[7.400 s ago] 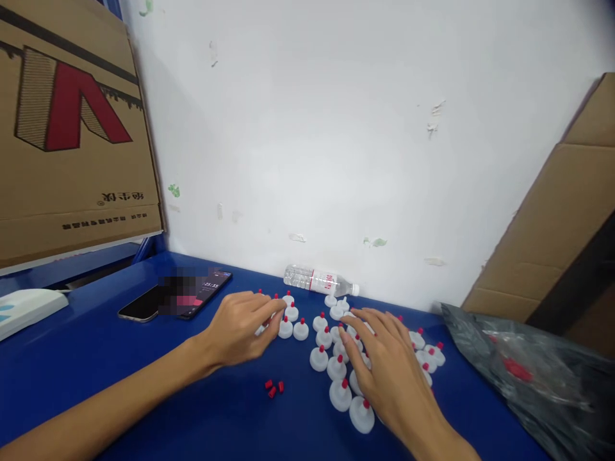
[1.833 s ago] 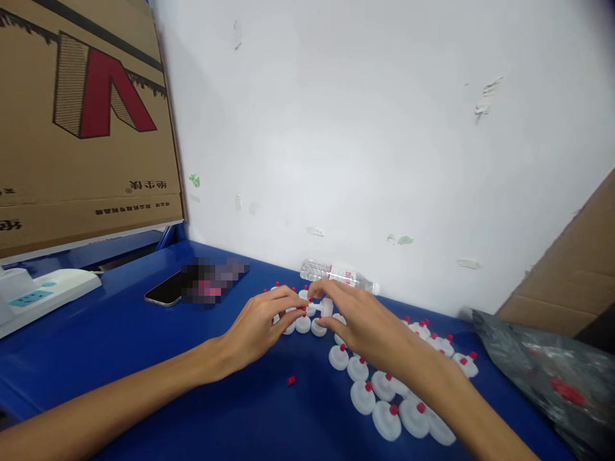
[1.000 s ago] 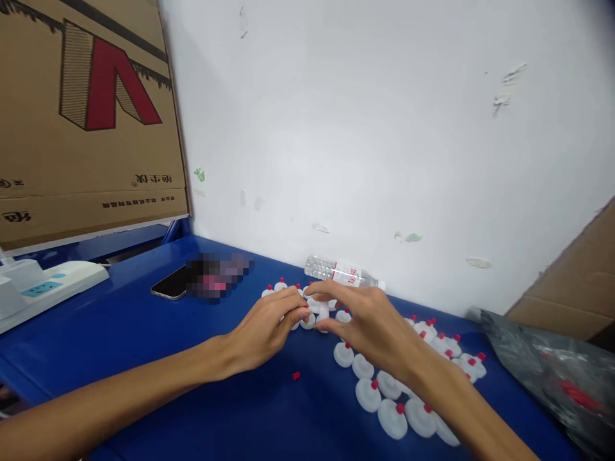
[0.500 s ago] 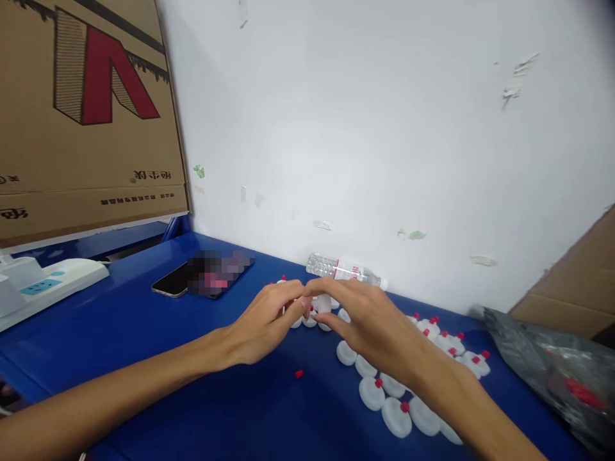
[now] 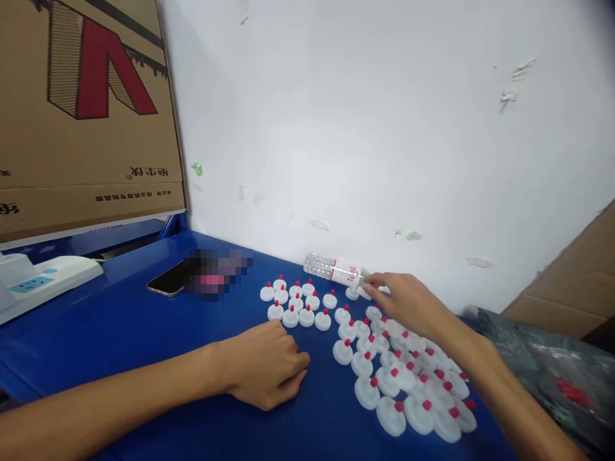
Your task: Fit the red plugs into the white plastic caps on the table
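Observation:
My left hand (image 5: 268,366) rests low over the blue table, its fingers curled into a fist. Whatever lies in or under those fingers is hidden. Farther right, my right hand (image 5: 408,299) reaches to the neck end of a clear plastic bottle (image 5: 321,265) lying on its side. Its fingers are stretched forward with the thumb apart, by several white round pieces (image 5: 352,293) without visible red tips. Below that hand spreads a crowd of white round lids with red tips (image 5: 391,416). A smaller group of red-tipped lids (image 5: 291,317) stands beyond my left hand.
A phone (image 5: 166,279) lies at the back left beside a blurred patch. At the left edge sits a white power strip (image 5: 62,272), with a large cardboard box (image 5: 115,147) behind. On the right is a dark plastic bag (image 5: 538,365) with red pieces inside. A white wall closes the back.
My hands, together over the lids before, have parted. My left hand came down where a loose red cap lay, and that cap is now hidden. My right hand moved toward the bottle's neck.

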Demonstrator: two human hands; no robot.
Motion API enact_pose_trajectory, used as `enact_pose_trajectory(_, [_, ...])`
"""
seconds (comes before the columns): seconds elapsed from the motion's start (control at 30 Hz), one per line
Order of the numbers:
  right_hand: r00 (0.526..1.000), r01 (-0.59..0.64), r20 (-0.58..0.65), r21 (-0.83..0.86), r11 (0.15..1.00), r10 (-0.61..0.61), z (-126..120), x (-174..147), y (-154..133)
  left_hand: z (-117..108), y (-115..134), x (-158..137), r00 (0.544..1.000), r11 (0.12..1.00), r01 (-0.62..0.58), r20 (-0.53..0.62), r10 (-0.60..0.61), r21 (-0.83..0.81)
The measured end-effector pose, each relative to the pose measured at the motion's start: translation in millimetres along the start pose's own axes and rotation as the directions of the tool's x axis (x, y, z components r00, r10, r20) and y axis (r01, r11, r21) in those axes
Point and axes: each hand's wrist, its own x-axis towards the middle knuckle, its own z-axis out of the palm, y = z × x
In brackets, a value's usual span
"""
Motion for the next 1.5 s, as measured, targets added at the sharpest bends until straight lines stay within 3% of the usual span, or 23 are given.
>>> enact_pose_trajectory(0.33, [0.993, -0.011, 0.113, 0.006, 1.0, 0.01, 24.1, -2.1, 16.4, -4.9, -0.4, 4.3, 0.999, 0.988, 0.051, 0.0, -0.052, -0.144])
enact_pose_trajectory(0.57, [0.999, -0.004, 0.047, -0.004, 1.0, 0.004, 19.4, -1.2, 8.5, -6.6, -3.5, 5.4, 0.993, 0.966, 0.084, -0.056, -0.101, -0.244])
enact_pose_trajectory(0.83, [0.994, 0.089, 0.058, -0.014, 0.996, -0.088, 41.0, 1.1, -4.4, 0.9, -4.4, 3.2, 0.976, 0.971, 0.031, -0.201, -0.08, -0.237])
enact_pose_trajectory(1.1, [0.987, 0.139, 0.08, 0.006, 0.99, -0.139, 44.5, -0.6, -6.2, 3.5, -7.2, 5.0, 0.905, 0.972, -0.052, -0.423, -0.053, -0.231])
enact_pose_trajectory(1.5, [0.975, 0.193, 0.077, 0.153, 0.969, -0.207, 42.0, -4.2, -8.3, 3.1, -8.4, 3.8, 0.927, 0.972, -0.025, -0.369, -0.065, -0.234])
